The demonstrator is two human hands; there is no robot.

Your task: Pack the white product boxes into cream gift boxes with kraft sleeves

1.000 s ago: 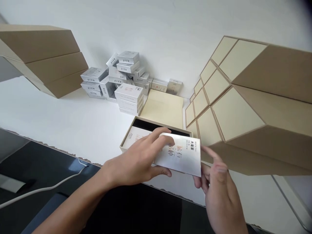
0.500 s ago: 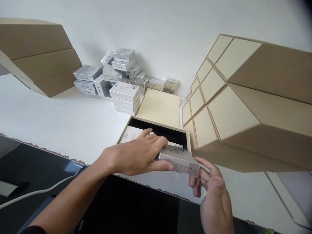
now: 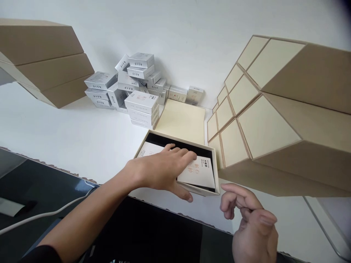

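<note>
My left hand [image 3: 167, 168] lies over the open cream gift box [image 3: 216, 179]. Its fingers stretch across a white printed carton [image 3: 201, 171] that sits inside on the right, while the thumb reaches past the front wall. Another white carton [image 3: 148, 149] shows on the left inside, partly covered by that hand. Black lining [image 3: 157, 138] is visible along the back. My right hand [image 3: 253, 223] hovers off the front right corner, its fingers loosely bent and apart from the thumb, holding nothing. The gift box's cream lid [image 3: 182, 120] is folded back behind it.
A heap of silver-white cartons [image 3: 128, 80] stands behind on the left, with a neat stack [image 3: 141, 106] beside the lid. Large tan boxes with cream ends [image 3: 270, 124] rise close on the right; more tan boxes [image 3: 52, 58] stand far left. A white cable [image 3: 60, 208] hangs below the table edge.
The carton that was tilted between both hands at the front right now lies inside the gift box. My right hand has let go and moved right and down.
</note>
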